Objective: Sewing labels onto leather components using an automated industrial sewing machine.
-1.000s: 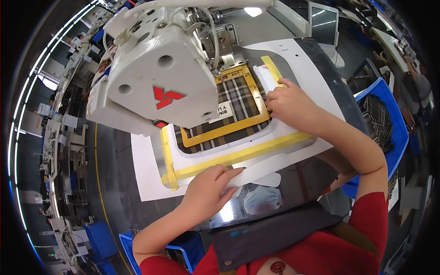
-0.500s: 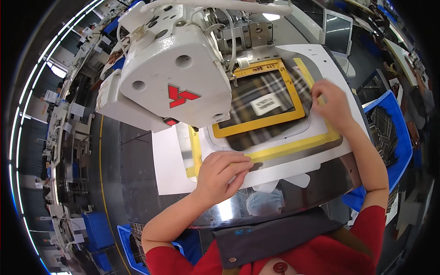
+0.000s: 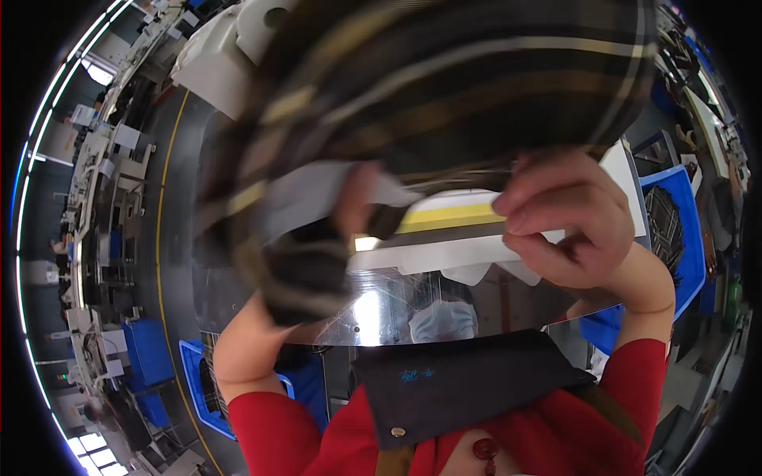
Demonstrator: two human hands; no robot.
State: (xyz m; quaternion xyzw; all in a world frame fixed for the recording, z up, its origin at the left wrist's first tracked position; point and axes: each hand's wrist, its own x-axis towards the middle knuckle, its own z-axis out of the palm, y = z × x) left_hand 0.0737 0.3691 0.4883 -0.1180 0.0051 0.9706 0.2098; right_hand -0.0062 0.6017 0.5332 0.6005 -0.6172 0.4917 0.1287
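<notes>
A dark plaid fabric piece (image 3: pixel 444 103), blurred by motion, is lifted close in front of me and fills the upper middle. My right hand (image 3: pixel 575 214) has its fingers curled and pinched at the lower right edge of the cloth. Most of my left hand (image 3: pixel 355 200) is behind the cloth; a blurred finger shows at a fold, gripping it on the left. A whitish patch (image 3: pixel 305 194) shows beside that finger. Below the cloth lies a sheet edged with yellow tape (image 3: pixel 452 218); the yellow frame is hidden.
Part of the white sewing machine (image 3: pixel 214 63) shows at upper left, the rest covered by the cloth. The shiny metal tabletop (image 3: pixel 333 325) lies before me. A blue bin (image 3: pixel 694 246) with plaid pieces stands at right, another blue bin (image 3: pixel 194 389) at lower left.
The plaid piece is now off the sheet and raised toward me in both hands. My left hand has left the sheet's front edge and gone up behind the cloth.
</notes>
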